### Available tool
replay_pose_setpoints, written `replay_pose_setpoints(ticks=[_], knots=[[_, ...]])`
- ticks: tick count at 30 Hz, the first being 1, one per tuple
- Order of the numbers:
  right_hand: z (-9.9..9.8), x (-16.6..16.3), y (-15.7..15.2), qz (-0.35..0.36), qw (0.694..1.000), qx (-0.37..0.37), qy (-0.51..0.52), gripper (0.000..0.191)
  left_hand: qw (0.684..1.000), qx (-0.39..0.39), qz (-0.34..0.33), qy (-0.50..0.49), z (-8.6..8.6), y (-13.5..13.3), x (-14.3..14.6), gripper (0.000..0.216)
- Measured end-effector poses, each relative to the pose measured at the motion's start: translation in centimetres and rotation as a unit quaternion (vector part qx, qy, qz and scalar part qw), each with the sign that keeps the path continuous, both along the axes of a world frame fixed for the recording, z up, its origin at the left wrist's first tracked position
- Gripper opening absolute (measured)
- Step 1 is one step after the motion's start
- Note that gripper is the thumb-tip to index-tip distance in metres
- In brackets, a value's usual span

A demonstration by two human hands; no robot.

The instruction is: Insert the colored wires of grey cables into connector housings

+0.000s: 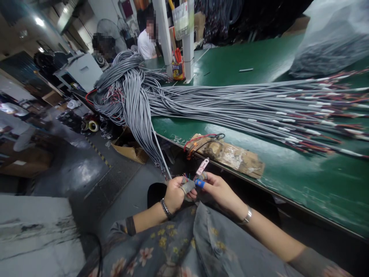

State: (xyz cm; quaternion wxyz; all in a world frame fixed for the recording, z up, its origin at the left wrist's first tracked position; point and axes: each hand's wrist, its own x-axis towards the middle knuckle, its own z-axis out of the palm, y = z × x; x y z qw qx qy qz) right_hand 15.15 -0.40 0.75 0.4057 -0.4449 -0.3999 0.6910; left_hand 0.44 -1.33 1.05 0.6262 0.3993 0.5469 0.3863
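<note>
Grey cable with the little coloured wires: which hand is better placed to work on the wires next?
Probably the right hand: it is close to the coloured wires, seemingly pinching a red-marked piece, while the left hand grips the grey cable.

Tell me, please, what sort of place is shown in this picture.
Probably a cable-assembly workshop or small factory: many grey cables with stripped ends lie on a long green workbench, and yellow-and-black tape marks the floor.
</note>
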Motion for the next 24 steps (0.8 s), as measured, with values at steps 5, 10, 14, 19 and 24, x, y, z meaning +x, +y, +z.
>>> replay_pose_setpoints(ticks=[5, 10, 14, 19, 24], knots=[[0.06, -0.23, -0.07, -0.016, 1.0, 0.007, 0.001, 0.045, 1.0, -0.001, 0.028, -0.003, -0.42, -0.03, 0.05, 0.042], [0.25, -0.66, -0.1, -0.037, 0.999, -0.003, -0.004, 0.044, 0.999, 0.004, 0.049, -0.013, -0.48, 0.04, 0.17, 0.042], [0.36, -0.81, -0.12, -0.054, 0.998, -0.015, -0.004, 0.042, 0.998, 0.007, 0.059, -0.018, -0.31, 0.08, 0.27, 0.042], [0.54, -0.66, -0.19, -0.02, 1.0, 0.004, 0.007, 0.045, 0.998, -0.005, 0.063, -0.007, -0.2, 0.21, 0.27, 0.043], [0.12, -0.09, -0.14, 0.001, 1.0, 0.027, -0.001, 0.045, 0.998, -0.009, 0.062, -0.01, -0.33, 0.28, 0.14, 0.043]])
